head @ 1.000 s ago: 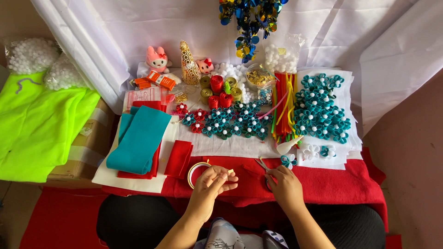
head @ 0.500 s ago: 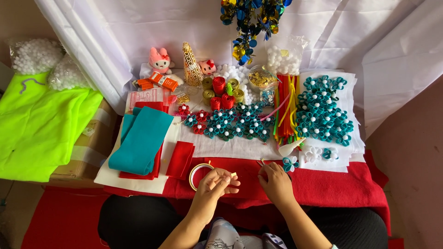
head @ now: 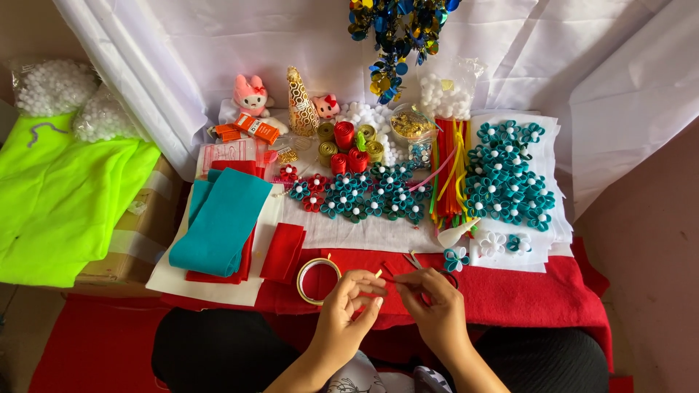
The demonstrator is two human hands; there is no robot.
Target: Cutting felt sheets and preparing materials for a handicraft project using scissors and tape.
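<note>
head view. the left hand (head: 348,309) and the right hand (head: 435,306) meet over the near edge of the red felt cloth (head: 524,291) that covers the low table; the fingertips of both hands are pinched together on a thin red strip (head: 391,280) stretched between them, its material too small to tell. just left of the left hand lies a roll of cream adhesive tape (head: 317,280), flat on the cloth and not touching the fingers. a pair of small scissors (head: 413,260) rests just beyond the right hand.

farther back, on a white sheet (head: 364,233), a folded teal felt piece (head: 222,222) lies on top of red felt, with a small folded red felt square (head: 284,251) beside it. a cluster of teal and red quilled flowers with white pearl centres (head: 357,193) fills the middle; a larger heap of teal quilled flowers (head: 510,178) sits to the right. between them lies a bundle of red, yellow and green paper strips (head: 451,171).

containers: a clear plastic bag (head: 443,91) holds white beads; a smaller clear packet (head: 410,125) holds gold pieces; 2 clear bags of white foam balls (head: 69,98) rest at far left above a neon green fabric (head: 58,196) draped over a cardboard box (head: 127,236). a pink plush toy (head: 251,94) and a gold cone (head: 301,105) stand against the white curtain (head: 240,36).
</note>
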